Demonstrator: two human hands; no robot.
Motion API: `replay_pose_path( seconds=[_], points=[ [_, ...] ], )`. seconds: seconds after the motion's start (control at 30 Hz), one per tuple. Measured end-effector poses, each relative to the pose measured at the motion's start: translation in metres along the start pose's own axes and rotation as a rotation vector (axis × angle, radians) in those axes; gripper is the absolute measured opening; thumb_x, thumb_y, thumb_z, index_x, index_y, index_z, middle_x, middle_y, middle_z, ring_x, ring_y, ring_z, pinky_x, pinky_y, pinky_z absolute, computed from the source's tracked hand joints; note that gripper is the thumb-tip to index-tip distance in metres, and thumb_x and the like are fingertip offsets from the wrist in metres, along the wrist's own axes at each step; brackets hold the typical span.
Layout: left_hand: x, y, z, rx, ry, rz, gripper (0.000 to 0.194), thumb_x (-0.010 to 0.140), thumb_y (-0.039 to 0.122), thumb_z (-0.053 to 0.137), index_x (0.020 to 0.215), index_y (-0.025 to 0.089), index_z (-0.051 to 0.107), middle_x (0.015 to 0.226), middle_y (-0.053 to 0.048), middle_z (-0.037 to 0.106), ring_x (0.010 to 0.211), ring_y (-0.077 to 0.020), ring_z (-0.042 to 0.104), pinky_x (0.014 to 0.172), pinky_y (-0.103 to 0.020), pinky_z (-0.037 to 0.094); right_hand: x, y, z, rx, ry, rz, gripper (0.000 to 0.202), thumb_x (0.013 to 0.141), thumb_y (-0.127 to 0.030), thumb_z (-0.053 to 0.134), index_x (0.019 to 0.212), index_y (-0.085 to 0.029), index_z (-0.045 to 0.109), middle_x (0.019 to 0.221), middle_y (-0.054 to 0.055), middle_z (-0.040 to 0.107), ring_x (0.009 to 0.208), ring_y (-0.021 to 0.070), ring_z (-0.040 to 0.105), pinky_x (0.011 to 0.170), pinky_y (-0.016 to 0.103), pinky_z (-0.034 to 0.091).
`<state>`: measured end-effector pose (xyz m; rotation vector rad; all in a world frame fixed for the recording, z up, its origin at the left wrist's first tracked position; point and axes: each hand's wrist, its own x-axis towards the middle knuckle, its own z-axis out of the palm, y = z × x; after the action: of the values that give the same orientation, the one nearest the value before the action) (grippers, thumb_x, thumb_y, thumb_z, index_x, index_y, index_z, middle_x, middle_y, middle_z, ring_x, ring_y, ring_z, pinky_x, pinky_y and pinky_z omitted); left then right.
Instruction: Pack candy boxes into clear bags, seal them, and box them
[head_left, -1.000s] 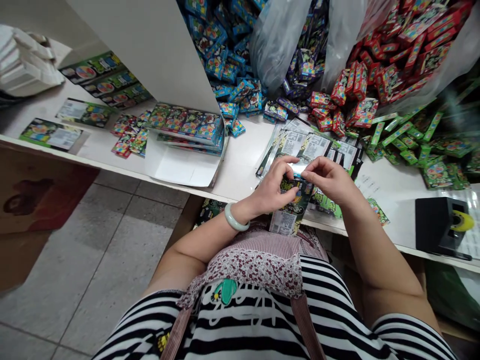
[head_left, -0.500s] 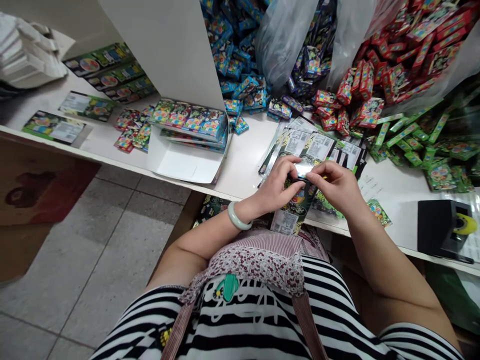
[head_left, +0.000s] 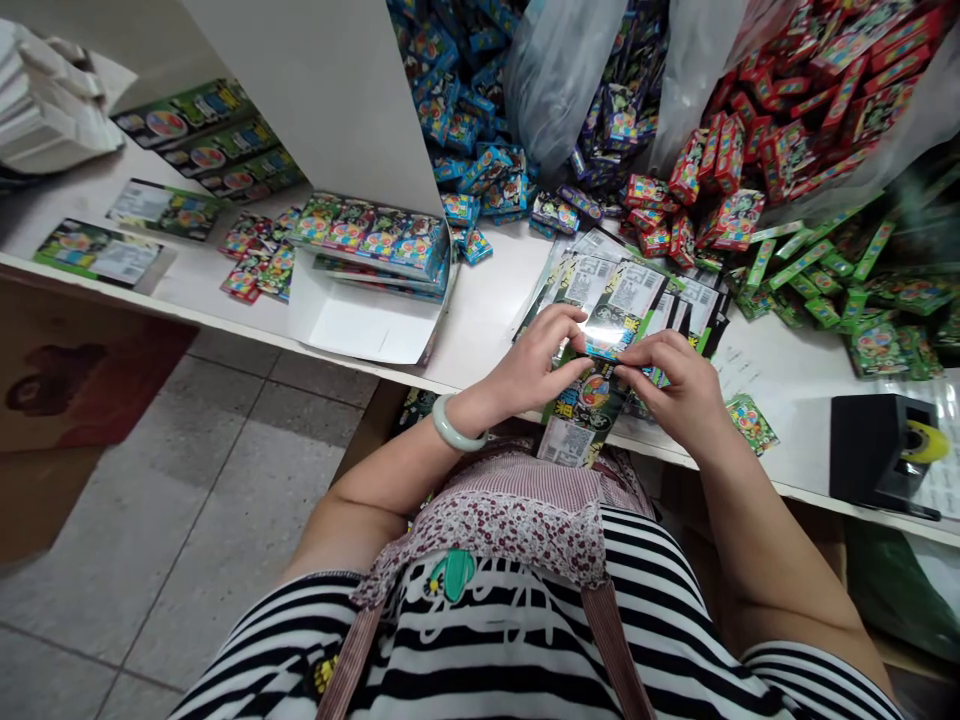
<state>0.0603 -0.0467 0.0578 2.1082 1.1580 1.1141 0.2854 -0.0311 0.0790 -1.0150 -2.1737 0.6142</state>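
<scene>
Between my hands is a glossy dark printed packet (head_left: 592, 395), its colourful round design facing up and its lower end hanging past the table edge. My left hand (head_left: 544, 365) has curled fingers and thumb at the packet's left side, near a shiny blue edge. On the right side, my right hand (head_left: 667, 375) pinches that edge between thumb and fingers. Beneath and beyond lie overlapping flat packets (head_left: 634, 285) with pale label panels. How firmly my left fingertips grip is partly hidden.
Piles of small blue boxes (head_left: 495, 185), purple boxes (head_left: 619, 115), red boxes (head_left: 720, 165) and green boxes (head_left: 821, 270) line the back. An open white display box (head_left: 352, 310) stands left. A black tape dispenser (head_left: 870, 445) sits right, near the table edge.
My hands have moved slightly apart, with my left hand shifting left and my right hand right. More of the packet's shiny blue edge and round design now shows between them.
</scene>
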Motion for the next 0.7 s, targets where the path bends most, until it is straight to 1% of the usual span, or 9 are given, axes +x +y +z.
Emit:
replay_pose_path(
  seconds=[0.13, 0.27, 0.3, 0.37, 0.43, 0.5, 0.63, 0.7],
  points=[
    [-0.005, -0.003, -0.008, 0.046, 0.006, 0.002, 0.010, 0.093, 0.024, 0.061, 0.089, 0.021, 0.052, 0.121, -0.010, 0.059, 0.120, -0.0232, 0.058, 0.102, -0.047, 0.051, 0.003, 0.000, -0.002, -0.071, -0.022, 0.000, 0.007, 0.090, -0.024, 0.062, 0.083, -0.024, 0.061, 0.082, 0.004, 0.062, 0.082, 0.0218, 0.060, 0.070, 0.035, 0.047],
    [-0.009, -0.003, -0.005, -0.008, 0.120, 0.010, 0.009, 0.093, 0.022, 0.061, 0.094, 0.023, 0.053, 0.114, -0.008, 0.062, 0.112, -0.0200, 0.061, 0.098, -0.042, 0.053, 0.007, -0.003, -0.001, -0.088, -0.037, -0.041, 0.006, 0.092, -0.025, 0.061, 0.085, -0.023, 0.061, 0.084, 0.005, 0.062, 0.081, 0.0214, 0.059, 0.068, 0.034, 0.045],
    [-0.009, -0.003, -0.004, -0.020, 0.138, 0.011, 0.009, 0.092, 0.023, 0.062, 0.096, 0.023, 0.054, 0.110, -0.007, 0.063, 0.109, -0.0195, 0.062, 0.096, -0.041, 0.054, 0.008, -0.004, 0.000, -0.093, -0.041, -0.043, 0.006, 0.092, -0.025, 0.061, 0.086, -0.023, 0.061, 0.085, 0.005, 0.063, 0.080, 0.0214, 0.059, 0.067, 0.033, 0.045],
    [-0.008, -0.003, -0.002, -0.068, 0.138, -0.032, 0.010, 0.093, 0.026, 0.061, 0.102, 0.022, 0.057, 0.105, -0.006, 0.065, 0.102, -0.0181, 0.063, 0.092, -0.038, 0.054, 0.009, -0.005, 0.000, -0.109, -0.048, -0.038, 0.006, 0.092, -0.024, 0.061, 0.086, -0.023, 0.061, 0.085, 0.005, 0.063, 0.080, 0.0213, 0.059, 0.067, 0.033, 0.044],
    [-0.005, -0.005, -0.004, -0.165, 0.116, -0.132, 0.016, 0.095, 0.028, 0.059, 0.107, 0.019, 0.060, 0.104, -0.007, 0.068, 0.096, -0.0164, 0.065, 0.087, -0.034, 0.055, 0.009, -0.006, 0.001, -0.126, -0.049, -0.039, 0.005, 0.091, -0.024, 0.061, 0.087, -0.023, 0.061, 0.084, 0.005, 0.063, 0.080, 0.0211, 0.059, 0.067, 0.033, 0.044],
    [-0.001, -0.008, -0.007, -0.268, 0.065, -0.231, 0.018, 0.095, 0.028, 0.057, 0.107, 0.016, 0.064, 0.103, -0.008, 0.070, 0.093, -0.0155, 0.066, 0.085, -0.031, 0.054, 0.008, -0.007, 0.001, -0.140, -0.033, -0.057, 0.002, 0.092, -0.022, 0.061, 0.091, -0.022, 0.063, 0.085, 0.005, 0.063, 0.080, 0.0209, 0.059, 0.067, 0.032, 0.045],
    [0.012, -0.014, -0.019, -0.371, -0.098, -0.311, 0.014, 0.088, 0.026, 0.062, 0.092, 0.014, 0.069, 0.088, -0.005, 0.070, 0.082, -0.0143, 0.064, 0.076, -0.029, 0.051, 0.007, -0.010, 0.002, -0.209, -0.037, -0.119, 0.020, 0.094, -0.019, 0.056, 0.110, -0.023, 0.069, 0.085, 0.006, 0.060, 0.077, 0.0207, 0.057, 0.065, 0.033, 0.045],
    [0.019, -0.014, -0.025, -0.406, -0.152, -0.336, 0.010, 0.085, 0.023, 0.064, 0.086, 0.014, 0.068, 0.081, -0.003, 0.068, 0.076, -0.0127, 0.062, 0.071, -0.028, 0.050, 0.007, -0.011, 0.002, -0.228, -0.054, -0.145, 0.025, 0.095, -0.019, 0.055, 0.113, -0.025, 0.071, 0.085, 0.006, 0.059, 0.077, 0.0204, 0.056, 0.064, 0.033, 0.045]
  ],
)
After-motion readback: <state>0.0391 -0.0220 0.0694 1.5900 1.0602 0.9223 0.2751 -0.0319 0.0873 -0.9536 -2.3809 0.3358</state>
